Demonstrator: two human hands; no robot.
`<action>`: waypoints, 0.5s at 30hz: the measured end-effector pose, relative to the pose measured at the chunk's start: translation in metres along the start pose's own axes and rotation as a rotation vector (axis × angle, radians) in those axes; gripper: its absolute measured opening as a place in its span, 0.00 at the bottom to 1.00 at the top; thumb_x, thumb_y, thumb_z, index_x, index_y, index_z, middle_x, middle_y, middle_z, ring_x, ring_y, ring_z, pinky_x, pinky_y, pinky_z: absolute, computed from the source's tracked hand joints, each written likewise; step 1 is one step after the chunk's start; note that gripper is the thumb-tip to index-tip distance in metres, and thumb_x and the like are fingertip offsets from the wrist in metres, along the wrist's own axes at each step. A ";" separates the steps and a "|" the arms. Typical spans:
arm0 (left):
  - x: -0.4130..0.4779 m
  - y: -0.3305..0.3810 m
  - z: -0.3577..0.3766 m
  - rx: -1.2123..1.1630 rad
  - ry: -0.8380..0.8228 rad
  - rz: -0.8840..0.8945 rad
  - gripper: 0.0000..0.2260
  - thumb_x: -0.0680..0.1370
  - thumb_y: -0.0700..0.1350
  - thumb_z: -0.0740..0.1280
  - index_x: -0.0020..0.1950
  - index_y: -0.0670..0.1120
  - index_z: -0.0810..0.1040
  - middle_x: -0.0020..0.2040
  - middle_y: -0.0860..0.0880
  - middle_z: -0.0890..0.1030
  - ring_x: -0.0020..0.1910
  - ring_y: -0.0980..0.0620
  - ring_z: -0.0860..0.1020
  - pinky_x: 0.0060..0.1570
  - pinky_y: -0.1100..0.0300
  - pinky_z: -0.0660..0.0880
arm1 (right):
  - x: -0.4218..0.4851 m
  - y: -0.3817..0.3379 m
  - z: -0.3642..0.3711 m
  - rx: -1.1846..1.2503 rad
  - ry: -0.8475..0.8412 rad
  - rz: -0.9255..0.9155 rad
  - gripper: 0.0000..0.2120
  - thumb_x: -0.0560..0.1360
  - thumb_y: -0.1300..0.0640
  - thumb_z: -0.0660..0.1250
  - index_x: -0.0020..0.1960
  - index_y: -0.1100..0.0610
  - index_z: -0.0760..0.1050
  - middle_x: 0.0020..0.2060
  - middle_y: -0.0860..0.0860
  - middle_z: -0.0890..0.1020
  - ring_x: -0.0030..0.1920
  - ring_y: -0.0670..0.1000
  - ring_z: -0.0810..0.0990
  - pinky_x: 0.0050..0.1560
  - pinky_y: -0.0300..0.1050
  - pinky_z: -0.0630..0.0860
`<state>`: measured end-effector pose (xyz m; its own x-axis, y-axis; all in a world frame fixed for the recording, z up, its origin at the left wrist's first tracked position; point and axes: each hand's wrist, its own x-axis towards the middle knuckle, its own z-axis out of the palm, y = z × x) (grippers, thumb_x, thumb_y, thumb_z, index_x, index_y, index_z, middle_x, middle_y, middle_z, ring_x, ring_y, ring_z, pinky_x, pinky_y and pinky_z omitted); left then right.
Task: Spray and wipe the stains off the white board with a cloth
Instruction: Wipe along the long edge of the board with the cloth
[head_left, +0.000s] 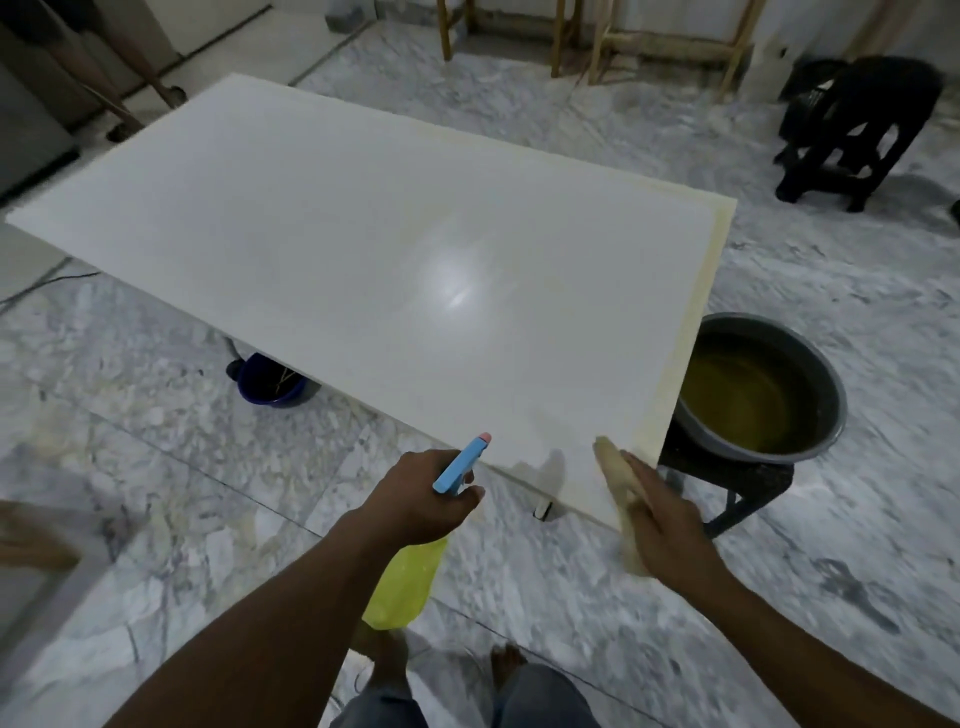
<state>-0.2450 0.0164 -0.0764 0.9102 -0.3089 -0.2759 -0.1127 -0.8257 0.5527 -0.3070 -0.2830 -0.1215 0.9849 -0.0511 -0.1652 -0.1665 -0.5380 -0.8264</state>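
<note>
Head view: the white board (363, 249) is seen lying flat, raised off the marble floor (156, 441), with its long axis running from far left to near right and its near right corner just ahead of both hands. The spray bottle (402, 582) is gripped by the left hand (421, 499), fingers curled round the neck under the blue head. The pink-tipped nozzle is aimed far-right over the board's near edge, and the yellow translucent body hangs below the hand. The cloth (618, 478), beige and folded into a long pad, is pressed on the near right corner by the right hand (662, 519), fingers straight and together, laid flat and not curled. Nozzle and cloth lie near each other, with a bare patch of board between them. Stains are read as the yellowish band along the right and far edges, plus a faint dull smear by the nozzle; the right hand is nearer the band. The centre is glossy, with lamp glare. Judged: the wipe is best run along the right edge, away from the body, following the band. A grey round basin (821, 374) of murky yellow liquid is set on a dark stool (743, 483) just right of the board. A blue bucket (270, 384) is partly hidden under the near long edge.
</note>
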 end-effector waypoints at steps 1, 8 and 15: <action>0.000 -0.004 -0.008 -0.005 0.011 -0.011 0.12 0.76 0.57 0.68 0.51 0.50 0.79 0.34 0.58 0.74 0.35 0.57 0.76 0.37 0.63 0.70 | 0.007 -0.025 -0.004 0.209 0.055 0.239 0.21 0.83 0.58 0.59 0.74 0.43 0.65 0.70 0.50 0.72 0.65 0.54 0.74 0.59 0.50 0.73; -0.007 -0.034 -0.071 -0.114 0.094 -0.056 0.10 0.76 0.54 0.70 0.51 0.49 0.80 0.35 0.57 0.76 0.39 0.52 0.80 0.43 0.56 0.78 | 0.085 -0.165 0.041 1.240 -0.222 0.691 0.25 0.79 0.42 0.59 0.48 0.60 0.86 0.46 0.57 0.87 0.43 0.58 0.87 0.43 0.51 0.84; -0.029 -0.129 -0.160 -0.176 0.172 -0.216 0.08 0.75 0.55 0.70 0.48 0.52 0.78 0.39 0.54 0.80 0.41 0.52 0.80 0.43 0.55 0.78 | 0.152 -0.280 0.175 1.156 -0.499 0.679 0.31 0.75 0.37 0.63 0.63 0.61 0.80 0.61 0.62 0.81 0.57 0.63 0.82 0.58 0.56 0.78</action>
<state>-0.1930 0.2068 -0.0140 0.9612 -0.0386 -0.2732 0.1476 -0.7646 0.6274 -0.1183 0.0075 -0.0096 0.6216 0.4098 -0.6676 -0.7731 0.4582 -0.4386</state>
